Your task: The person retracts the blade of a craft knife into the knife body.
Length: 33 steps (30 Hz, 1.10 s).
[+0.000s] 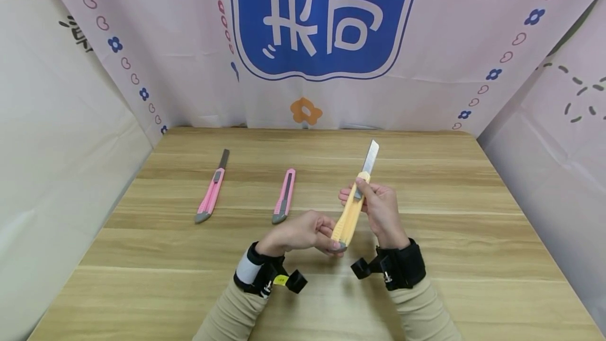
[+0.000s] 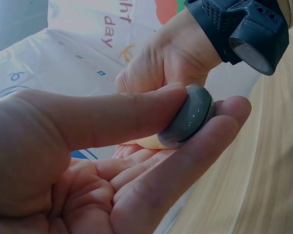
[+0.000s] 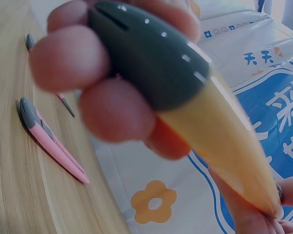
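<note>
Both hands hold a yellow utility knife (image 1: 351, 213) above the table, its long silver blade (image 1: 371, 157) extended and pointing away from me. My left hand (image 1: 307, 231) pinches the grey end cap (image 2: 190, 117) between thumb and fingers. Higher up the handle, my right hand (image 1: 381, 209) grips the knife, its thumb on the grey slider (image 1: 358, 193). In the right wrist view the left fingertips (image 3: 117, 109) lie against the cap, and the blade is out of sight. Left of the hands, a pink utility knife (image 1: 285, 196) lies on the table with no blade showing.
Farther left lies another pink utility knife (image 1: 212, 193) with a dark blade out. The wooden table (image 1: 473, 236) ends at a printed cloth (image 1: 199, 93) behind, and white cloth hangs on both sides. Each wrist wears a black strap with a camera mount (image 1: 402, 264).
</note>
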### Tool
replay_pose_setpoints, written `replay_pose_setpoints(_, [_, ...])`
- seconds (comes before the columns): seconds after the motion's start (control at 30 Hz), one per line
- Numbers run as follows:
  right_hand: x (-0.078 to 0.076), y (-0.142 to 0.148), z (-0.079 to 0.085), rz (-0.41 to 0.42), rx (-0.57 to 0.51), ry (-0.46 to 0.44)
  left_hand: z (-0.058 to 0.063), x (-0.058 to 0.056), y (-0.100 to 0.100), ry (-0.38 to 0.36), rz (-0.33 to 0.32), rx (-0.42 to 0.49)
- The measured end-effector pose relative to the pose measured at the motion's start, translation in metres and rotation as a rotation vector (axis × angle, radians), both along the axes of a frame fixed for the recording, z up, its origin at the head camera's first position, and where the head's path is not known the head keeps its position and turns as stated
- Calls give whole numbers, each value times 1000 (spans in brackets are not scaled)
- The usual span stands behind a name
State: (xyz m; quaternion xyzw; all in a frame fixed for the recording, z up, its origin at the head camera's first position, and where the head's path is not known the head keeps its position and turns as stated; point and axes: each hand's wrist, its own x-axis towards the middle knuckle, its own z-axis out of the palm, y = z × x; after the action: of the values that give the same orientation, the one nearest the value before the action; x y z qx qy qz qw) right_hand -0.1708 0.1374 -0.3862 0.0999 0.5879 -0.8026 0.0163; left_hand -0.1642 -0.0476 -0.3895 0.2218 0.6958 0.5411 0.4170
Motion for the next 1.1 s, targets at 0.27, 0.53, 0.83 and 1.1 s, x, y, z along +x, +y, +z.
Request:
replay_pose_setpoints(0.27, [-1,-1,-2,12,21,11,-1,-1,-1,9,4,-2])
replay_pose_setpoints(0.53, [0,0,-3,26,48,23,0,0,-1,-7,7,21])
replay_pose_setpoints(0.83, [2,-1,-2,12,16,-1,0,1,-2,-21,17,37])
replay_pose_setpoints(1.1, [1,-3,-3,32,28,-9,0,0,-2,2,28,39])
